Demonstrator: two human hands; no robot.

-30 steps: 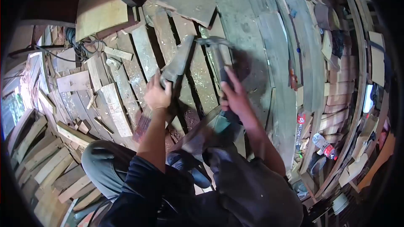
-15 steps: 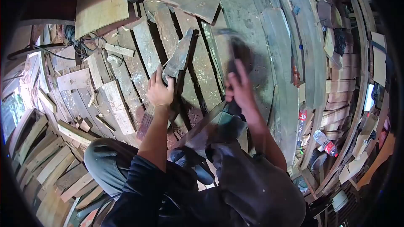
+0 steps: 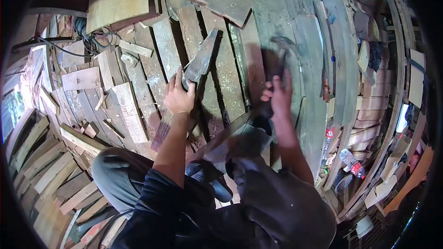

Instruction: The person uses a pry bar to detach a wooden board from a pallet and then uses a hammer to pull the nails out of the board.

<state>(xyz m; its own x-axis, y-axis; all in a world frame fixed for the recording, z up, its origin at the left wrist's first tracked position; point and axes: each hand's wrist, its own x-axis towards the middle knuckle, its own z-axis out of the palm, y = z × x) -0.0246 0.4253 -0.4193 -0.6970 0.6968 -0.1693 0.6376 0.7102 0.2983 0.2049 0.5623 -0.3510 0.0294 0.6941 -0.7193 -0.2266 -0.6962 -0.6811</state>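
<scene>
A hammer (image 3: 283, 46) with a dark head and handle is in my right hand (image 3: 279, 96), fingers wrapped round the handle, right of the centre. My left hand (image 3: 179, 94) grips the near end of a grey, rough-edged piece of wood (image 3: 201, 60), thumb on one side and fingers on the other. The piece slants away over the slatted floor, its far end pointed. Below my left hand lies a reddish-brown board (image 3: 162, 132). A curved wooden piece (image 3: 217, 142) lies between my forearms, near my feet.
A loose plank (image 3: 219, 0) lies beyond the held piece. Wood offcuts are piled at the left (image 3: 55, 175). Black cable (image 3: 90, 37) is coiled at the upper left. A saw-like tool with an orange handle (image 3: 326, 87) and a plastic bottle (image 3: 351, 162) are at the right.
My right hand and the hammer have moved right, with the hammer head now farther from the held wood. My left hand keeps its hold. The whole view has shifted slightly.
</scene>
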